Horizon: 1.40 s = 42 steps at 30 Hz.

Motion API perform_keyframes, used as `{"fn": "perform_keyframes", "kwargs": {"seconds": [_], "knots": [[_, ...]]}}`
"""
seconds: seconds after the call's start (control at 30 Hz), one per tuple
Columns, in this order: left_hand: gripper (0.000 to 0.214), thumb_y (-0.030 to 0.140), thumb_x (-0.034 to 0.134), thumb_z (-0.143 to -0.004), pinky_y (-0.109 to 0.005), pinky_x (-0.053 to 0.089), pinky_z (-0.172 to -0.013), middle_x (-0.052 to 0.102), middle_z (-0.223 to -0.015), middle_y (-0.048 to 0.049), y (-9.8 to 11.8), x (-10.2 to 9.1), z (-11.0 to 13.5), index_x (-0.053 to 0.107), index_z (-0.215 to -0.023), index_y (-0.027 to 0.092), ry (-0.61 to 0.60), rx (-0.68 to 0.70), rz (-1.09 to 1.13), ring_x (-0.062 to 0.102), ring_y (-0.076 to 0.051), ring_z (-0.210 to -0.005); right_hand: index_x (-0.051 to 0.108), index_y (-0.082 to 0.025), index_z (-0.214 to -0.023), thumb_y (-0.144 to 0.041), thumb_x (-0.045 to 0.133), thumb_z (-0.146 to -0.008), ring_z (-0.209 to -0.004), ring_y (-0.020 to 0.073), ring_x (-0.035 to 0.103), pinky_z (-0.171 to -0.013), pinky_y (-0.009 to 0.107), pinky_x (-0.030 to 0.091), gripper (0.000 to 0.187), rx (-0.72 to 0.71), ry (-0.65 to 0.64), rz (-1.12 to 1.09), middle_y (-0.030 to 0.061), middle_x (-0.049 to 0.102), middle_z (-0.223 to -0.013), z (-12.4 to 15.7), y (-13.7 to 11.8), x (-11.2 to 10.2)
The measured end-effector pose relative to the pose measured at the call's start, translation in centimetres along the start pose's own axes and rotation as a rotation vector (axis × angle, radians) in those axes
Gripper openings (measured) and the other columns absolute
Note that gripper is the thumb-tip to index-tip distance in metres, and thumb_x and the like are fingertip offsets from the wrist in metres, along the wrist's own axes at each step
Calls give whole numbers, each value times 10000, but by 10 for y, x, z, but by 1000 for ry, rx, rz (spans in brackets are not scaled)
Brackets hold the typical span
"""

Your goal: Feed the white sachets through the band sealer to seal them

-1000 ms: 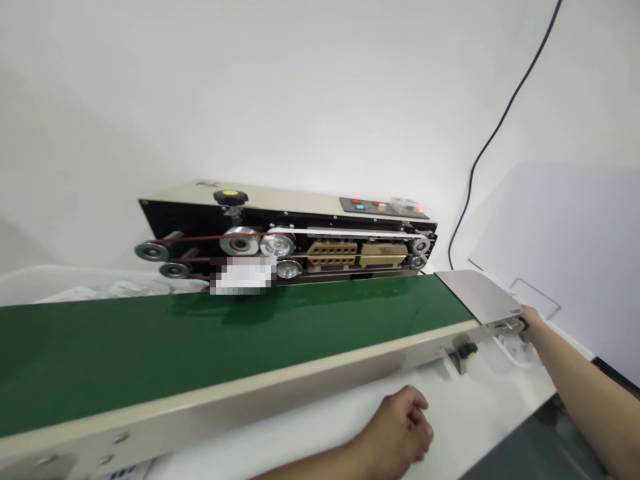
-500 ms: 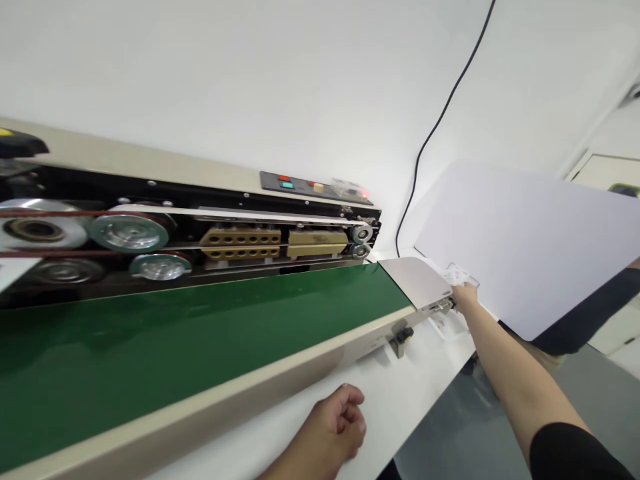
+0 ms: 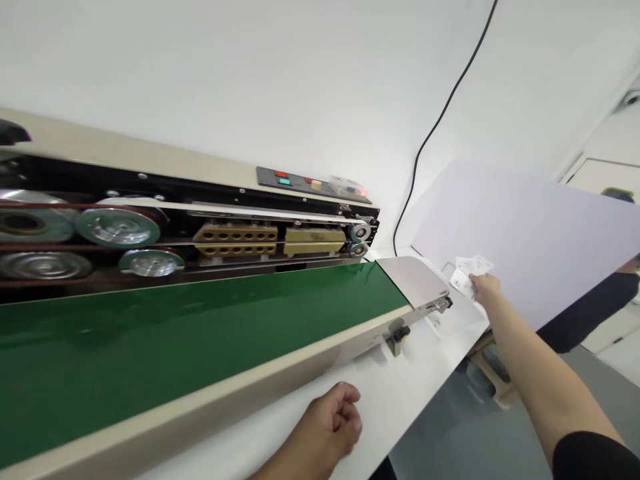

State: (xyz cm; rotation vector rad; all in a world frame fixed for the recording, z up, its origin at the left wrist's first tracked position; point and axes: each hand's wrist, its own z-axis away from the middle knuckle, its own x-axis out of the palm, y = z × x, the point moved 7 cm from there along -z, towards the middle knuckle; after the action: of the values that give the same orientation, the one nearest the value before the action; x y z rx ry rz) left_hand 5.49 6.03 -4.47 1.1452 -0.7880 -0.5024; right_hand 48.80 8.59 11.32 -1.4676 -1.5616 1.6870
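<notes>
My right hand [image 3: 485,288], at the end of my outstretched arm, pinches some flat white printed packets [image 3: 470,270] beyond the right end of a band sealer. The packets fan out, so how many there are I cannot tell. Just below them, a white tray [image 3: 457,320] sits partly behind the machine's metal end plate [image 3: 413,277]. My left hand [image 3: 333,423] hovers low in front of the machine, its fingers curled loosely inward around nothing. Nearest to it is the front rail of the green conveyor belt [image 3: 215,320].
Behind the belt run the sealer's pulleys [image 3: 117,223] and brass-coloured blocks [image 3: 235,240]. A control panel [image 3: 300,182] with coloured switches tops it. A black cable [image 3: 435,127] hangs along the wall. A white partition [image 3: 530,240] stands at right, with another person's dark sleeve [image 3: 590,313] behind it.
My right hand has lifted away from the tray and moved slightly right, bringing the white packets up with it. My left hand stays nearly still. The view has shifted slightly.
</notes>
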Motion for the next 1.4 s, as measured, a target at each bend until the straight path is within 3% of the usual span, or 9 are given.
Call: {"fn": "perform_keyframes", "kwargs": {"seconds": [0.17,0.3,0.4,0.6,0.7,0.8,1.1,1.3,1.4], "knots": [[286,314,615,-647,-252,373,-568,513,-678,40,3,-1,3,471,-857,185,55,5,40,481,-109,-603,531,-171,-996,20,526,-754,-626,113,607,-603,261,540,309,79,168,-333,-13,619,-732,30,-17,-49],[306,364,625,-687,-272,396,-606,518,-671,34,3,-3,6,476,-888,189,142,74,84,507,-125,-627,551,-185,-942,31,532,-694,-659,132,633,-647,291,554,329,100,164,-491,3,648,-768,80,-11,-59],[387,408,627,-716,-298,417,-686,543,-770,5,4,1,11,452,-986,194,159,120,82,536,-149,-723,565,-192,-913,13,545,-652,-715,163,651,-675,340,560,333,166,103,-684,20,673,-808,142,10,-40],[634,494,611,-734,-367,434,-825,460,-1106,-82,1,25,26,297,-1213,222,188,110,124,548,-189,-898,559,-195,-889,-122,688,-572,-814,229,658,-745,400,549,350,421,-88,-825,21,689,-806,288,53,37],[694,505,614,-738,-389,430,-865,447,-1159,-114,2,40,33,245,-1250,215,171,107,112,544,-219,-968,537,-191,-897,-188,746,-553,-839,244,653,-795,424,524,402,443,-186,-855,35,691,-839,332,55,64],[682,517,596,-757,-406,405,-923,483,-1160,-126,6,45,36,250,-1250,198,156,143,111,535,-248,-1043,525,-184,-903,-237,753,-576,-818,236,650,-804,430,513,402,400,-220,-824,45,688,-863,348,52,76],[797,652,480,-762,-398,398,-953,449,-1255,-172,16,30,38,166,-1307,161,223,241,58,524,-260,-1099,523,-180,-921,-268,713,-625,-860,236,637,-789,408,511,362,341,-171,-741,58,680,-902,353,53,90],[596,288,643,-735,-358,463,-871,549,-1181,-143,12,14,27,344,-1234,158,410,84,22,587,-242,-1015,525,-183,-947,-290,707,-651,-874,238,637,-810,403,506,363,335,-296,-699,70,681,-934,359,46,97],[502,150,635,-695,-335,483,-834,621,-1088,-116,16,11,20,450,-1161,147,398,57,62,615,-224,-952,532,-180,-971,-280,707,-654,-900,238,630,-815,390,503,375,333,-397,-687,75,678,-964,361,43,99]]}}
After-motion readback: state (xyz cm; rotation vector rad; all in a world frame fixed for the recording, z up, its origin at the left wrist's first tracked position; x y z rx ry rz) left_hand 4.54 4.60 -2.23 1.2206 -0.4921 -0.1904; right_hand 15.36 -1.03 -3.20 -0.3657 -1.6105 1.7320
